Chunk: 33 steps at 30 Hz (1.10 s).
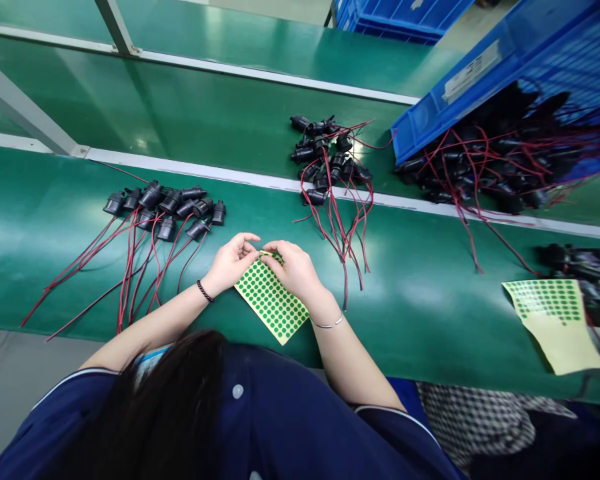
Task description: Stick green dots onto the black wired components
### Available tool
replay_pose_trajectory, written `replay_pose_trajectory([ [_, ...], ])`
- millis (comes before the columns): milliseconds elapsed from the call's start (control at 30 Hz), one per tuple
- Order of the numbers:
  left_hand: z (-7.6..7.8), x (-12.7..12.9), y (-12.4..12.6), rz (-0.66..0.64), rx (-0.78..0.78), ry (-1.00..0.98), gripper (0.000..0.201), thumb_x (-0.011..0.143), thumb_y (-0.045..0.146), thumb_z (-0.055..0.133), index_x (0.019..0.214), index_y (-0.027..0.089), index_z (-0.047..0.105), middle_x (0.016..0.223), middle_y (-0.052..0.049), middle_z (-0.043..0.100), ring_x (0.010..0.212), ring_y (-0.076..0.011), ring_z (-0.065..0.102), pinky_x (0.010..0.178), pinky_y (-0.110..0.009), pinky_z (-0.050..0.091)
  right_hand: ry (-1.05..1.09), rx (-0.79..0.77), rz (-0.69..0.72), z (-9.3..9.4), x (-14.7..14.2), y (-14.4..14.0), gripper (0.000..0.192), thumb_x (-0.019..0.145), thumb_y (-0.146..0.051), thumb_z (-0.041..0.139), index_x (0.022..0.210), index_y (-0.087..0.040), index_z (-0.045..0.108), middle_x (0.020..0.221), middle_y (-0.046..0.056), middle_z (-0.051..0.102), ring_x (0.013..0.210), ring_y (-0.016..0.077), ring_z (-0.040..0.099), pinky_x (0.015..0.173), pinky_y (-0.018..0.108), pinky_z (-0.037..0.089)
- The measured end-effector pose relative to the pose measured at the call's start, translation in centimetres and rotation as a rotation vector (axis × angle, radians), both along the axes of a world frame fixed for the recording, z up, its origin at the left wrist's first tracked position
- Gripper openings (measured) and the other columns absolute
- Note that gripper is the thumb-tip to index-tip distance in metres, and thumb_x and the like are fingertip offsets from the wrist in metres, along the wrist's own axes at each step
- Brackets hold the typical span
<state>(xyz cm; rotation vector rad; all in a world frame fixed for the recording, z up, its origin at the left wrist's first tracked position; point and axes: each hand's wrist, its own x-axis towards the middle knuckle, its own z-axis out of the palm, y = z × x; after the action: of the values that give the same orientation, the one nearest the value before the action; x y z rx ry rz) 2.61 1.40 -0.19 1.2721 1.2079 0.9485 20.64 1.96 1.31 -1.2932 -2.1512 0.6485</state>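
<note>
Fingertips: both sets meet at the top corner of a yellow backing sheet covered in rows of small green round stickers (270, 299), pinched closed on that corner.
Left hand (230, 262): curled, thumb and forefinger nipping the sheet's edge; a dark braided band circles the wrist.
Right hand (295, 268): resting on the sheet, fingers bent onto the same corner; a thin silver bangle sits on the wrist.
Sheet: lies flat and slanted on the green belt, directly in front of the person.
Left of the hands: a cluster of black plastic connectors with red and black wire tails (165, 208), the wires fanning toward the belt edge.
Beyond the hands: a second heap of black wired connectors (327, 160) straddling the metal rail.
Far right: a tipped blue plastic crate (485, 67) spilling more wired parts; near it a partly used sticker sheet (555, 320).
Surface: glossy green conveyor belting (430, 280) in two lanes, split by a pale metal rail (180, 167).
Room: grey floor shows at the lower left.
</note>
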Motion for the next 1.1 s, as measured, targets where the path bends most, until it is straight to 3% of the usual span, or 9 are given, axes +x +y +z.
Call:
replay_pose_trajectory([
  [67,0.07,-0.03,-0.06,-0.037,0.045,0.001,0.034,0.085,0.025,0.062,0.118,0.019,0.064,0.08,0.0,0.067,0.071,-0.0118,0.063,0.069,-0.025,0.052,0.011,-0.028,-0.016,-0.13,-0.04,-0.02,0.014,0.09,-0.023,0.064,0.104,-0.024,0.064,0.095,0.005,0.077,0.092,0.0224,0.073,0.087,0.039,0.055],
  [167,0.28,-0.13,-0.18,-0.058,0.101,0.071,0.031,0.084,0.026,0.063,0.114,0.019,0.069,0.086,-0.003,0.072,0.076,-0.0139,0.065,0.073,-0.027,0.054,0.036,-0.06,-0.019,-0.24,-0.08,-0.04,0.016,0.089,-0.024,0.064,0.106,-0.024,0.063,0.094,0.004,0.077,0.092,0.0213,0.074,0.087,0.037,0.056],
  [333,0.24,-0.27,-0.16,-0.023,0.078,0.071,0.034,0.085,0.027,0.062,0.117,0.02,0.069,0.08,-0.002,0.073,0.071,-0.0139,0.065,0.071,-0.027,0.054,0.041,-0.037,-0.024,-0.07,-0.12,-0.1,0.017,0.089,-0.028,0.067,0.104,-0.023,0.063,0.099,0.007,0.076,0.094,0.0228,0.072,0.086,0.038,0.056],
  [633,-0.05,-0.5,0.04,0.003,0.11,0.164,0.016,0.084,0.028,0.066,0.093,0.02,0.075,0.088,-0.005,0.073,0.081,-0.0171,0.067,0.077,-0.03,0.054,0.021,-0.044,-0.016,-0.19,-0.22,-0.09,0.014,0.09,-0.024,0.065,0.104,-0.024,0.064,0.094,0.004,0.078,0.093,0.0219,0.073,0.089,0.039,0.054],
  [767,-0.31,-0.14,0.15,0.061,0.02,0.053,0.013,0.082,0.029,0.066,0.084,0.017,0.071,0.082,-0.004,0.072,0.077,-0.016,0.067,0.075,-0.03,0.055,0.01,0.006,-0.03,-0.17,-0.27,-0.13,0.015,0.09,-0.026,0.065,0.104,-0.022,0.065,0.102,0.008,0.076,0.099,0.0241,0.07,0.091,0.041,0.053],
  [867,-0.38,0.03,0.18,0.074,-0.053,-0.047,0.015,0.081,0.028,0.066,0.091,0.017,0.068,0.077,-0.002,0.07,0.071,-0.0138,0.065,0.071,-0.028,0.054,0.005,0.018,-0.036,-0.27,-0.26,-0.12,0.015,0.09,-0.027,0.065,0.104,-0.022,0.065,0.102,0.008,0.075,0.099,0.0248,0.07,0.091,0.042,0.053],
  [1000,-0.07,-0.12,0.11,0.04,-0.051,-0.061,0.033,0.081,0.027,0.066,0.112,0.018,0.067,0.078,-0.001,0.071,0.071,-0.0133,0.066,0.071,-0.026,0.053,0.006,0.018,-0.037,-0.6,-0.26,-0.04,0.015,0.089,-0.025,0.066,0.104,-0.022,0.066,0.098,0.007,0.076,0.095,0.0239,0.071,0.09,0.041,0.054],
  [1100,0.24,-0.41,0.11,-0.001,-0.055,0.022,0.03,0.082,0.031,0.065,0.107,0.017,0.072,0.081,-0.003,0.075,0.073,-0.0151,0.068,0.072,-0.027,0.054,0.014,0.037,-0.031,-0.78,-0.26,0.01,0.013,0.089,-0.024,0.067,0.101,-0.022,0.066,0.094,0.006,0.077,0.092,0.0229,0.072,0.089,0.04,0.054],
])
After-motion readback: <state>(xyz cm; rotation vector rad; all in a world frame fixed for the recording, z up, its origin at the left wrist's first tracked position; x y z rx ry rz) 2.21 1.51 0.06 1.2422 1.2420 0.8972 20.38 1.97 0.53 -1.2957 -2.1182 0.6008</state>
